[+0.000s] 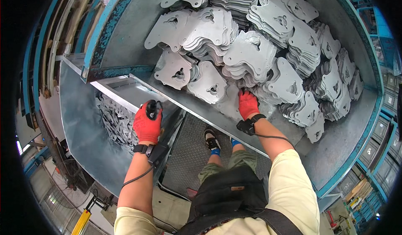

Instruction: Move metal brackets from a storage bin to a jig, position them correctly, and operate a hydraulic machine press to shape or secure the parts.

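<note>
My left hand (147, 123), in a red glove with black fingertips, hovers at the narrow metal ledge left of the large bin. Its fingers are curled in, and whatever they may hold is hidden. My right hand (248, 105), also red-gloved, reaches down inside the large bin (201, 111) among the grey metal plates. Its fingertips are hidden against the plates at the foot of the stacks. Close by lie a single-looking plate (208, 83) and a fanned stack of plates (284, 80). The plates are flat, with rounded lobes and cut-out holes.
At the left stands a grey metal chute (79, 109) holding many small metal pieces (115, 124). The bin has blue-painted, worn edges (100, 38). A treadplate floor (184, 151) lies under my feet. A yellow pole (81, 222) is at the lower left.
</note>
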